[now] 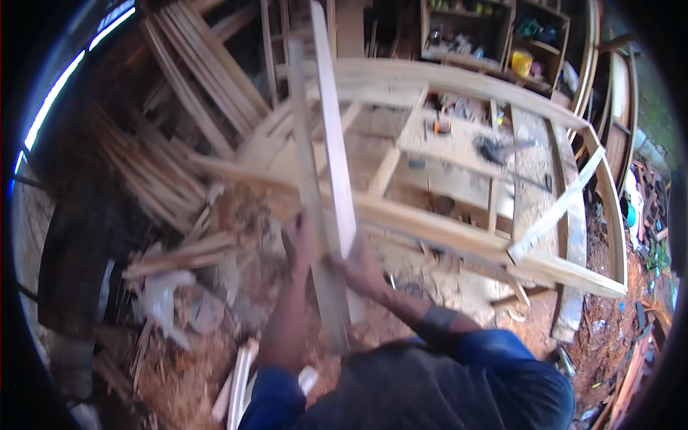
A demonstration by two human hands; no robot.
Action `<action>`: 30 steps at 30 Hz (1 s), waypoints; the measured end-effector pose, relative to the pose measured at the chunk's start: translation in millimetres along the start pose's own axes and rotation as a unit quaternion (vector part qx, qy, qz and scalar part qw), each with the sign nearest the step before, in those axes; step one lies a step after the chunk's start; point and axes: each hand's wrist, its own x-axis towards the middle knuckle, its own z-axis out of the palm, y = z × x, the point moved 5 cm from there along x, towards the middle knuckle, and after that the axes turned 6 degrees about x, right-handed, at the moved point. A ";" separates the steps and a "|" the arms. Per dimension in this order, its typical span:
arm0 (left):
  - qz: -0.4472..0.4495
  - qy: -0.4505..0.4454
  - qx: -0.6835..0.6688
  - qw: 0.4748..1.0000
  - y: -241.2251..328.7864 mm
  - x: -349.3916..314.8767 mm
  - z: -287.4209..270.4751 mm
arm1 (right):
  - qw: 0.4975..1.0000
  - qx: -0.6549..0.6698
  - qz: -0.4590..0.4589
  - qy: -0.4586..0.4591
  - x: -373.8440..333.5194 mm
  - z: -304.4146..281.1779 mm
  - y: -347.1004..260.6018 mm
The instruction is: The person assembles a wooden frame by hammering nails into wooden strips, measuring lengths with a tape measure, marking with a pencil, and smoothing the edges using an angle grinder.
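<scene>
I hold two long wooden slats upright in front of me. My left hand (pixel 299 244) grips the greyer, darker slat (pixel 308 179), whose lower end reaches down to my chest. My right hand (pixel 358 266) is closed on the paler slat (pixel 333 122), which rises toward the top of the view. The two slats lie close side by side and cross slightly near my hands. Behind them stands a large pale wooden frame (pixel 430 222) with cross rails. The picture is blurred by motion.
A heap of thin wooden strips (pixel 186 79) leans at the left. Offcuts and sawdust (pixel 179 308) cover the floor. A hammer-like tool (pixel 494 150) lies on a board inside the frame. Shelves (pixel 494 36) with small items stand at the back right.
</scene>
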 end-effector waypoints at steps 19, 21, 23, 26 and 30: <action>0.081 -0.040 0.143 0.985 -114.5 351.6 -177.7 | 0.855 -0.340 0.057 0.387 250.0 -86.1 -0.9; 0.048 -0.066 0.148 0.986 -115.2 378.4 -174.4 | 0.844 -0.348 0.072 0.403 264.8 -100.3 11.4; 0.027 -0.124 0.108 0.986 -115.2 415.2 -169.3 | 0.813 -0.404 0.137 0.397 276.7 -118.5 34.3; 0.058 -0.102 0.139 0.983 -139.0 474.4 -173.0 | 0.800 -0.407 0.143 0.417 284.9 -97.4 35.1; 0.168 -0.091 0.160 0.968 -179.5 580.3 -146.3 | 0.796 -0.405 0.152 0.424 284.2 -93.8 27.5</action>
